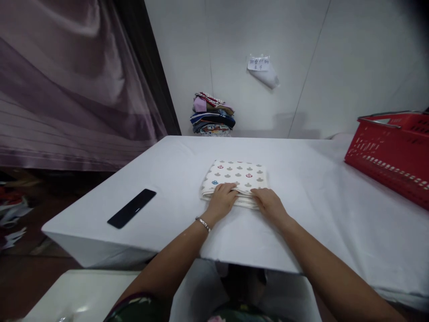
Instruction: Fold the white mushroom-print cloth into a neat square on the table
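Observation:
A folded white cloth (237,174) printed with grey, red and blue motifs lies flat on the white-covered table (181,179). Its layers show along the near edge. My left hand (221,200), with a bracelet at the wrist, grips that edge near its middle, fingers on top. Farther right, my right hand (269,203) holds the same edge by the near right corner. Both thumbs are mostly hidden. The two hands are a short way apart, with a strip of layered cloth showing between them.
A black phone (132,208) lies on the table to the left. A red plastic basket (392,154) stands at the right. Beyond the far edge is a stack of folded clothes (213,115) against the wall. A pinkish curtain (73,89) hangs at the left.

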The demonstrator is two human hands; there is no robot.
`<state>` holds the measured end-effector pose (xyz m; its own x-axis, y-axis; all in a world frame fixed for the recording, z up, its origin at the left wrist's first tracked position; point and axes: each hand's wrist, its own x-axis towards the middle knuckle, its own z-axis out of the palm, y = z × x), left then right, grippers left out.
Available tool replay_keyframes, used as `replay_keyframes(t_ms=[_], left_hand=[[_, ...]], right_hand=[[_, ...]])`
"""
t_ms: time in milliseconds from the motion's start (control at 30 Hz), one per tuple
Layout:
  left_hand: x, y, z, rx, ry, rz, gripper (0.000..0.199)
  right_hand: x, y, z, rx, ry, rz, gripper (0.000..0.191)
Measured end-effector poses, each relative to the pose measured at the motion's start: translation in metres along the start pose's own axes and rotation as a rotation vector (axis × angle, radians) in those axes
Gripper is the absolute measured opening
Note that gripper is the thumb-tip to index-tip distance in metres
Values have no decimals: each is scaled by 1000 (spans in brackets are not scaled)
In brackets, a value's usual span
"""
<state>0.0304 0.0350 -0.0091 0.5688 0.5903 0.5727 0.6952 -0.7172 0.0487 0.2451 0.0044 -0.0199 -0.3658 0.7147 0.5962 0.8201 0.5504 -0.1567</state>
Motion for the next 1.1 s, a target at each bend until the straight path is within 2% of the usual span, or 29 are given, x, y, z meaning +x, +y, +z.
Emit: replay_keyframes(t_ms=[200, 367, 567, 800, 1100], left_hand=[[5, 4, 3, 30, 75, 74, 17], [-1, 4, -2, 5, 128, 108, 23], [-3, 3, -8, -23, 74, 102, 24], [-4, 3, -6, -34, 73, 81, 19], [1, -1, 4, -23, 71, 26, 15]], right_hand=[[2, -3, 0, 37, -10, 74, 23], [3, -4, -2, 57, 100, 45, 23], [1, -3, -5, 52, -2, 15, 25], [3, -8, -9, 40, -117, -51, 26], [1, -6, -2, -25, -25, -55, 28]])
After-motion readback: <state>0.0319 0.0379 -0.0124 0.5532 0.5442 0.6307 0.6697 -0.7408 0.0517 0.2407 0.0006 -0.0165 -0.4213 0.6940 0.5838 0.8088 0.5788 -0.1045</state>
